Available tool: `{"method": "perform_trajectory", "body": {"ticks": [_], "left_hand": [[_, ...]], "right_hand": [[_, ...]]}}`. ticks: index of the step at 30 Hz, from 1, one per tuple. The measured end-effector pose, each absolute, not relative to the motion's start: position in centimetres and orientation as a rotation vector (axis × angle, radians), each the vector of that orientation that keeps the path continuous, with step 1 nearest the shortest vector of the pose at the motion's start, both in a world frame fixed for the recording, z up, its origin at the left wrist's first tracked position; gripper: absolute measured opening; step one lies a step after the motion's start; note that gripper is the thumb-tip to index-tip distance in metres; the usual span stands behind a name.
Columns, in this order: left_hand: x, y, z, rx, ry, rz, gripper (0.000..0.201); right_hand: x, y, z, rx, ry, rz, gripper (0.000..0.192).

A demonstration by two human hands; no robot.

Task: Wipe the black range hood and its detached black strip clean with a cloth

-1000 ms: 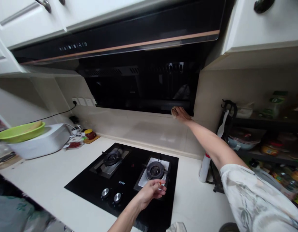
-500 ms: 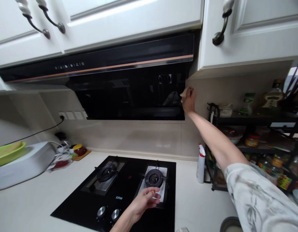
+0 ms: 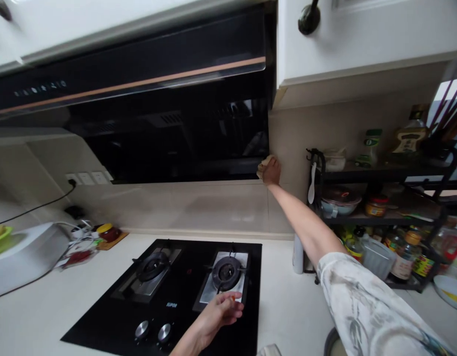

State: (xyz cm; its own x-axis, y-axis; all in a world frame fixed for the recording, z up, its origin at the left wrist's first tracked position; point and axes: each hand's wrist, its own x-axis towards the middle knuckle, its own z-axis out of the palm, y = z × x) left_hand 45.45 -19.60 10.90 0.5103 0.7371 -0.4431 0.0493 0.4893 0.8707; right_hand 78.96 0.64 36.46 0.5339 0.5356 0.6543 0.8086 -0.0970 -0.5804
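Cloth, small and tan, bunched up in the right hand, fingers curled shut around it, pressed against the bottom right corner of the black range hood glass, right where it meets the beige wall tile. Arm stretched full length across the countertop to get there.

Left hand resting on the front right part of the gas hob, just in front of the right burner. Fingers loosely together around something tiny and orange; can't tell what it is, or whether it's properly gripped.

Stuff that could go sideways, guessing from the setup:

- Leaning this far with weight on the hob means a slip of the left hand could bump the 2 knobs sitting just to its left. Burners look unlit, at least.
- Reaching that far gives little control, so the cloth could skid off the glass edge onto the wall tile and miss the corner entirely.
- White spray bottle standing at the back edge of the countertop, right under the outstretched forearm. Dropping the elbow could knock it over.
- Black rack full of jars and bottles just right of the arm, with a white spoon hanging off its left side. Swinging the arm back wide could catch it.
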Motion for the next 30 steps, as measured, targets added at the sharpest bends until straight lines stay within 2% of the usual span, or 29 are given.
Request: {"method": "perform_trajectory", "body": {"ticks": [3,11,14,19,25,30], "left_hand": [[46.1,-19.9,11.4,0.985,0.949,0.511,0.061],[46.4,-20.8,11.6,0.955,1.007,0.548,0.067],[46.1,-21.1,11.7,0.949,1.007,0.558,0.068],[45.6,-21.2,11.6,0.919,1.037,0.578,0.07],[45.3,-21.2,11.5,0.908,1.046,0.586,0.076],[45.3,-20.4,11.2,0.904,1.02,0.581,0.071]], "right_hand": [[80.5,0.2,37.5,-1.725,-1.217,-0.325,0.041],[78.8,3.3,48.0,-1.461,-1.11,-0.527,0.061],[76.9,3.8,47.6,-1.404,-1.168,-0.642,0.063],[77.5,2.2,45.6,-1.371,-1.563,-0.854,0.06],[78.5,2.6,47.9,-1.309,-1.481,-0.832,0.062],[76.6,3.8,47.1,-1.294,-1.613,-0.854,0.06]]}}
